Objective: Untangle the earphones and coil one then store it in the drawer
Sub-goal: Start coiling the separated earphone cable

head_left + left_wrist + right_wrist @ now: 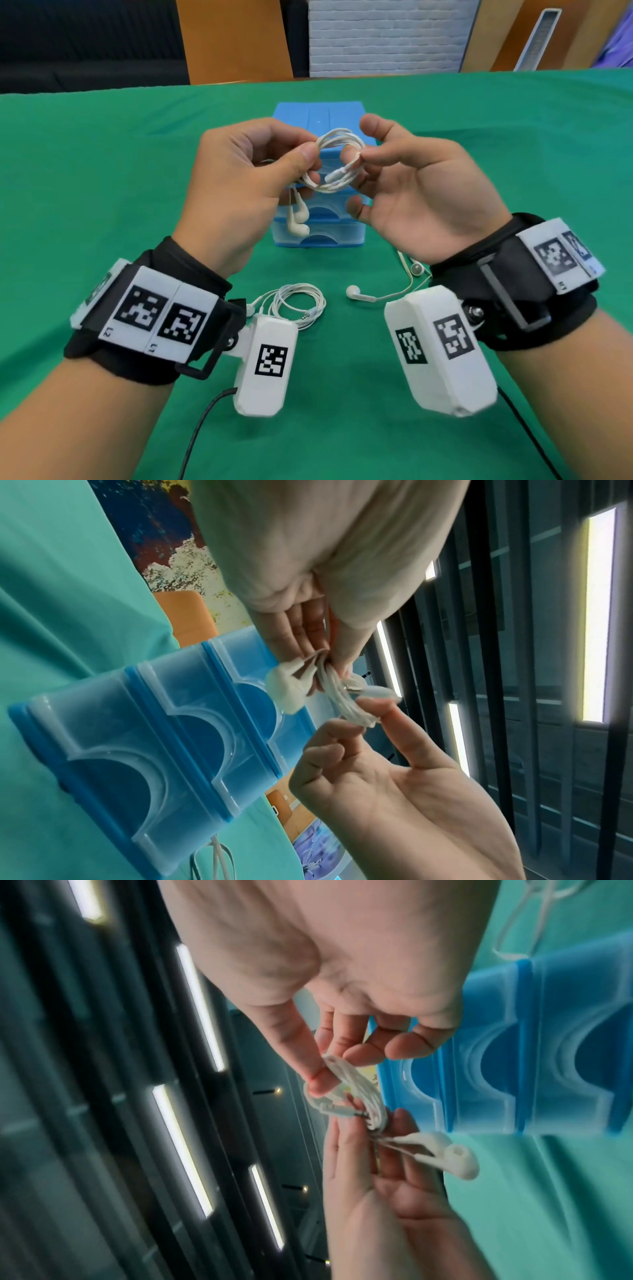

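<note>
A white earphone coil (337, 164) hangs in the air in front of the blue drawer unit (318, 113). My left hand (308, 154) pinches its left side between thumb and fingers, and the two earbuds (298, 219) dangle below. My right hand (356, 157) pinches the coil's right side by the plug, with its other fingers loosely spread. In the left wrist view the coil (346, 704) sits between both hands, the earbuds (287, 688) beside it. In the right wrist view my thumb presses the coil (359, 1085), and the earbuds (455, 1158) hang off my left hand. All the unit's drawers (154, 737) are closed.
A second white earphone (298, 305) lies coiled on the green cloth (102, 205) near my left wrist. A third earphone (376, 295) lies loose under my right wrist. Wooden chairs (233, 41) stand beyond the far table edge.
</note>
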Available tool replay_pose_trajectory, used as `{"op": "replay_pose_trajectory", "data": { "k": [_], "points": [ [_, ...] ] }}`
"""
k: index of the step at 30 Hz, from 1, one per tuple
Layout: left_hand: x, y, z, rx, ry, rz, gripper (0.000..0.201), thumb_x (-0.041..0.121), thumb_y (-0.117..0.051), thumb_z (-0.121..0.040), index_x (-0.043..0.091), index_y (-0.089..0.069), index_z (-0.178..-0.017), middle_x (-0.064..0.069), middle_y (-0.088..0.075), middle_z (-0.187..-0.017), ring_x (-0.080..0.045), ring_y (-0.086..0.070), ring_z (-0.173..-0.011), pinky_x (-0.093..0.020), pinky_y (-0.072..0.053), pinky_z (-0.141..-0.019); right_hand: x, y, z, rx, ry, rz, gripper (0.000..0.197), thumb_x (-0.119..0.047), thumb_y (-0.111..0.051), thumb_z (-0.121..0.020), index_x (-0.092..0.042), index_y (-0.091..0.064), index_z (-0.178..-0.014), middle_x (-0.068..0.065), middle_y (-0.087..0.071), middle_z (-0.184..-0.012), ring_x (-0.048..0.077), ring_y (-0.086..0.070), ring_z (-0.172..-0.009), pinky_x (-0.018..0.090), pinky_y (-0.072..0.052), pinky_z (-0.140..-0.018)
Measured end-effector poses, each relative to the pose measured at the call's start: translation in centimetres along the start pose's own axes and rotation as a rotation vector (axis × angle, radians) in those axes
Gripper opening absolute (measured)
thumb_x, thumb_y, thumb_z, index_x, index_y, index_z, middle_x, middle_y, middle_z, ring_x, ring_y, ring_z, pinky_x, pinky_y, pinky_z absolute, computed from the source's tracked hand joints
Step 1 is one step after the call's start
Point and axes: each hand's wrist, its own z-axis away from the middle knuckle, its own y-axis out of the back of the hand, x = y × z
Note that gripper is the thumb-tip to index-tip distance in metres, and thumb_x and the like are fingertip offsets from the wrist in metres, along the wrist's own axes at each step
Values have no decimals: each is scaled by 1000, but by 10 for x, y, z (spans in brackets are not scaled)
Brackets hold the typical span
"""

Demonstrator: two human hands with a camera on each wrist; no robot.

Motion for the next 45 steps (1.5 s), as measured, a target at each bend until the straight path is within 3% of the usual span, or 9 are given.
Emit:
{"op": "replay_pose_trajectory", "data": {
  "k": [3, 7, 14, 19, 22, 26, 34, 40, 45],
  "points": [
    [1, 1, 0, -6, 19, 18, 2, 5, -70, -91, 7, -71, -91, -14, -71, -81, -19, -68, -70, -32, -58, -64, -1, 2, 1, -52, -58, -116, 28, -8, -43, -89, -20, -39, -113, -1, -55, -74, 15, -49, -65, 33, -29, -65],
    [2, 1, 0, -3, 18, 19, 2, 4, -70, -91, 5, -71, -91, -16, -71, -82, -21, -71, -72, -34, -60, -66, 1, 5, 0, -108, -66, -104, 35, -13, -55, -82, -22, -42, -113, -4, -52, -76, 13, -43, -70, 33, -30, -67],
    [1, 11, -5, 96, 36, 38, 7, 3, -70, -91, 1, -72, -98, -13, -72, -81, -19, -73, -72, -32, -58, -64, 10, 8, -8, 0, 204, 427, 33, 7, -67, -86, -9, -63, -114, 6, -72, -91, 13, -63, -77, 26, -49, -70],
    [2, 16, -9, 125, 24, 1, 11, 4, -70, -91, -2, -71, -100, -15, -72, -82, -18, -73, -70, -30, -57, -62, 14, 13, -11, 42, 338, 644, 30, 12, -74, -79, -3, -69, -104, 12, -70, -91, 15, -66, -83, 31, -58, -79],
    [2, 16, -8, 109, 29, -22, 9, 4, -70, -91, -1, -71, -99, -16, -71, -83, -18, -74, -70, -29, -56, -59, 18, 13, -14, 42, 352, 715, 30, 10, -75, -78, -3, -69, -104, 13, -70, -89, 16, -65, -79, 34, -59, -77],
    [3, 15, -7, 72, 61, -60, 7, 4, -70, -91, 0, -71, -97, -19, -72, -86, -18, -74, -69, -29, -57, -59, 17, 12, -14, 45, 347, 763, 25, 2, -76, -81, -4, -70, -105, 21, -72, -91, 17, -63, -73, 24, -52, -62],
    [4, 22, -3, 1, 156, -103, 6, 3, -67, -92, 0, -68, -98, -14, -71, -79, -15, -71, -65, -26, -56, -54, 19, 5, -18, 51, 284, 803, 19, 2, -76, -82, -2, -69, -100, 25, -73, -88, 21, -68, -70, 26, -53, -57],
    [-9, 40, -6, 13, 333, -206, 2, 2, -66, -93, 3, -65, -92, -6, -63, -70, -14, -69, -57, -25, -55, -50, 40, -10, -30, 65, 219, 933, 28, 4, -75, -79, -9, -59, -97, 13, -72, -70, 31, -72, -65, 37, -55, -55],
    [-25, 55, -5, -7, 478, -299, 15, -2, -63, -94, 7, -58, -83, -7, -57, -69, -13, -68, -50, -26, -55, -46, 55, -24, -40, 44, 298, 1258, 16, -2, -74, -75, -13, -65, -81, 4, -72, -67, 13, -70, -62, 32, -60, -67]
  ]
}}
